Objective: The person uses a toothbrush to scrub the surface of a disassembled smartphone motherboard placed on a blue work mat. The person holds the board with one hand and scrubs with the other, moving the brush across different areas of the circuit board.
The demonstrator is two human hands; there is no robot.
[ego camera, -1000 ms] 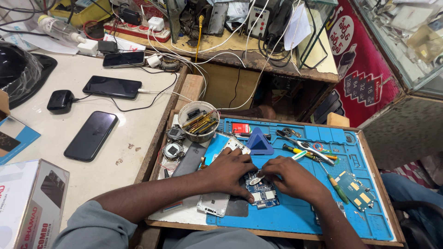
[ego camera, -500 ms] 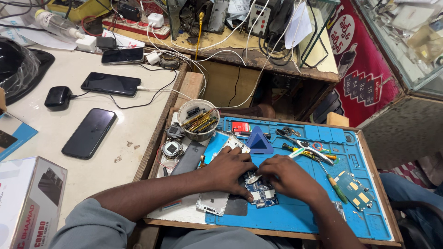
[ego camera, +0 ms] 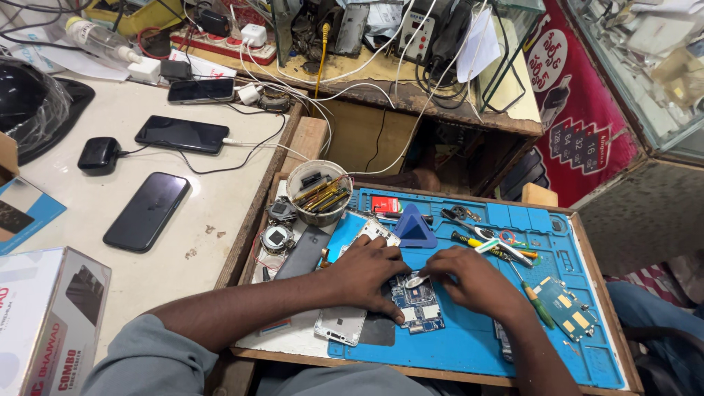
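Near edge of the blue work mat (ego camera: 469,345): a small blue circuit board (ego camera: 418,304) lay flat, just in from the mat's front edge, left of its middle. A white phone frame (ego camera: 341,323) lay touching the mat's near left edge.

My left hand (ego camera: 370,275) was curled down over the board's upper left, fingers pressing it to the mat; it held nothing else that I could see. My right hand (ego camera: 473,282) was pinched narrow on a small pale prying tool (ego camera: 416,280), its tip resting at the board's top edge, between the two hands.

Judged step: working something loose on the board, one hand bracing, the other levering. The next move would call for light, steady pressure at the tip, and the brace must not slip.

Toward the mat's right edge: a small green board (ego camera: 565,304) and screwdrivers (ego camera: 495,249). Middle back: a blue triangular pick (ego camera: 414,229). At the far left corner: a round tub of tools (ego camera: 319,192).

Beyond, on the pale counter (ego camera: 220,198) to the left: a dark phone (ego camera: 147,211) lying flat, another phone (ego camera: 182,134) on a cable.
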